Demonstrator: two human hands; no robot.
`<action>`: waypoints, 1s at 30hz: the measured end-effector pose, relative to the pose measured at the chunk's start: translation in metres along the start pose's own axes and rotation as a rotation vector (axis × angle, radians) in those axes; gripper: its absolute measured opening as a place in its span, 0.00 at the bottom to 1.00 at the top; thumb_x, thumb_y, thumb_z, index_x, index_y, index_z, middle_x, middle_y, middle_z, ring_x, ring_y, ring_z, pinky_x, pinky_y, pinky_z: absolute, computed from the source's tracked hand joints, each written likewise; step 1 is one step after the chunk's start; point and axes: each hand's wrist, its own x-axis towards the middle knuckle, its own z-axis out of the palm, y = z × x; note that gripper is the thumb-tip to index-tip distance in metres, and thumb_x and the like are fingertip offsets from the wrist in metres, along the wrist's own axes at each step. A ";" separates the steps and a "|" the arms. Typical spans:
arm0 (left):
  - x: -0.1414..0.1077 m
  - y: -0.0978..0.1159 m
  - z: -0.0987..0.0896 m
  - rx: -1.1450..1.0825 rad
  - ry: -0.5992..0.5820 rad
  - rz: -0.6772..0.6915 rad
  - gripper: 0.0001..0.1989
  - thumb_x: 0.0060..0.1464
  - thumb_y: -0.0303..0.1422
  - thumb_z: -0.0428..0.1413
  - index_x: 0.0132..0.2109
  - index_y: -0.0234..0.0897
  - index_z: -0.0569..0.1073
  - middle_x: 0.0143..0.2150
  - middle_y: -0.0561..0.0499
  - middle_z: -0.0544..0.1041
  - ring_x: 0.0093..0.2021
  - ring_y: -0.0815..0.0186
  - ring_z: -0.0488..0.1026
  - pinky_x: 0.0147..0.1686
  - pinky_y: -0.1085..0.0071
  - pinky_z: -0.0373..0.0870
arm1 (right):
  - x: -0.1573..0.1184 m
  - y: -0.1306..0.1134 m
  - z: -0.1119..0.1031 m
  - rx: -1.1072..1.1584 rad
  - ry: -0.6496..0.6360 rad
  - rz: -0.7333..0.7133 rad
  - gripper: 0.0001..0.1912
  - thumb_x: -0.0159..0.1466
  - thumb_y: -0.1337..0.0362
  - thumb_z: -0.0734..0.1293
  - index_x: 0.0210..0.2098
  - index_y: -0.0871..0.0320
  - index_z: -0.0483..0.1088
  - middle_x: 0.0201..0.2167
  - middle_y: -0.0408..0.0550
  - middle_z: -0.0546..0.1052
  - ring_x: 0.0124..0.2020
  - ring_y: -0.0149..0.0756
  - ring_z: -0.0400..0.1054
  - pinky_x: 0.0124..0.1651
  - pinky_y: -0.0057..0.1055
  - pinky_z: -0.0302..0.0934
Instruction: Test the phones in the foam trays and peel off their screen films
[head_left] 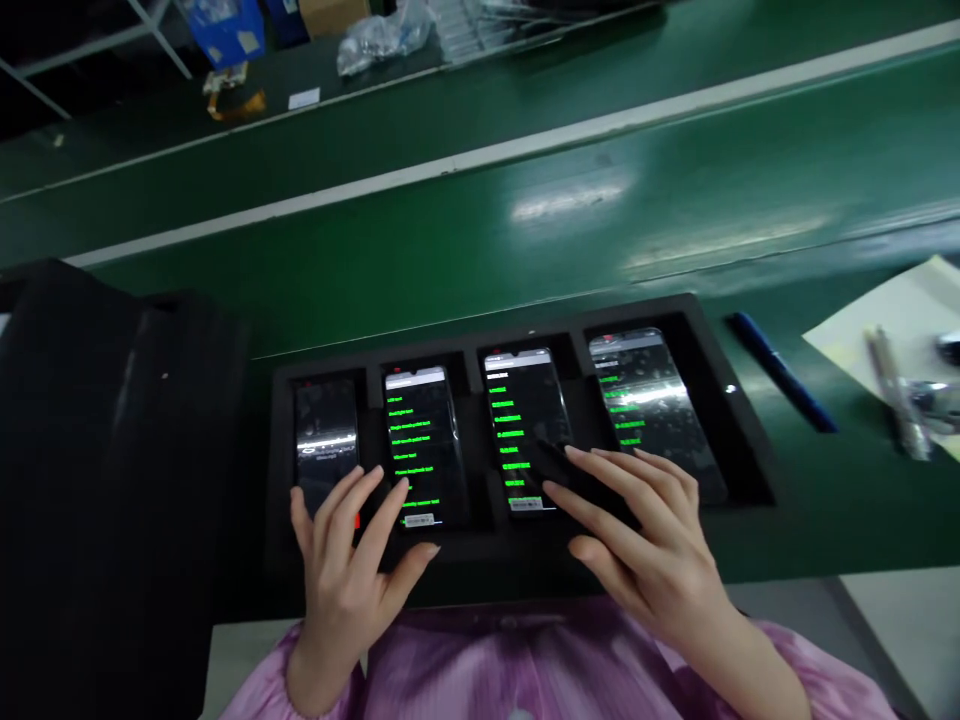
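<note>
Several smartphones lie face up in the slots of a black tray (465, 440). The leftmost smartphone (326, 425) has a mostly dark screen. Beside it, a second smartphone (420, 420) shows a list in green text, as do a third smartphone (529, 400) and the rightmost smartphone (649, 385), which carries a bright glare. Over the lower ends of the two left phones spreads my left hand (349, 570), fingers apart, holding nothing. My right hand (652, 540) is open too, its index fingertip at the lower right of the third phone. Whether the fingertips touch glass I cannot tell.
A blue pen (780, 370) lies right of the tray, near papers (862, 310) with a clear pen-like tube (896, 395). Tall black stacked trays (112, 450) stand at left. Across the green bench (420, 260) are a plastic bag (386, 40) and a blue bin (225, 30).
</note>
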 end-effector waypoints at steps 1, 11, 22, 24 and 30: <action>-0.001 0.000 -0.001 0.003 0.000 0.001 0.19 0.67 0.39 0.60 0.59 0.34 0.78 0.60 0.37 0.77 0.63 0.52 0.73 0.78 0.40 0.42 | 0.000 -0.001 0.002 -0.007 -0.004 0.013 0.16 0.79 0.56 0.60 0.55 0.54 0.76 0.59 0.57 0.77 0.59 0.50 0.70 0.60 0.54 0.60; -0.015 0.004 -0.010 0.085 -0.102 -0.024 0.16 0.67 0.39 0.59 0.58 0.38 0.79 0.61 0.39 0.76 0.66 0.51 0.70 0.78 0.41 0.40 | -0.020 0.026 -0.023 -0.045 0.147 0.100 0.30 0.75 0.63 0.62 0.72 0.31 0.64 0.57 0.49 0.78 0.51 0.59 0.74 0.52 0.58 0.65; -0.013 0.001 0.001 0.098 -0.093 -0.007 0.19 0.66 0.41 0.61 0.61 0.42 0.79 0.62 0.39 0.76 0.66 0.48 0.70 0.77 0.36 0.39 | -0.047 0.049 -0.044 -0.096 0.156 0.321 0.25 0.72 0.71 0.63 0.58 0.37 0.78 0.58 0.45 0.78 0.52 0.53 0.75 0.52 0.55 0.69; -0.016 -0.002 0.003 0.081 -0.096 0.000 0.22 0.66 0.41 0.61 0.64 0.44 0.78 0.63 0.38 0.75 0.66 0.46 0.69 0.76 0.34 0.40 | -0.048 0.052 -0.045 -0.106 0.164 0.285 0.18 0.72 0.71 0.63 0.50 0.47 0.81 0.56 0.49 0.78 0.52 0.51 0.75 0.52 0.51 0.70; -0.022 -0.006 0.000 -0.001 0.044 0.021 0.31 0.64 0.38 0.63 0.71 0.45 0.71 0.62 0.38 0.76 0.63 0.48 0.73 0.77 0.39 0.47 | -0.048 0.056 -0.044 -0.117 0.145 0.203 0.15 0.74 0.69 0.60 0.45 0.54 0.80 0.56 0.54 0.78 0.53 0.48 0.75 0.51 0.47 0.71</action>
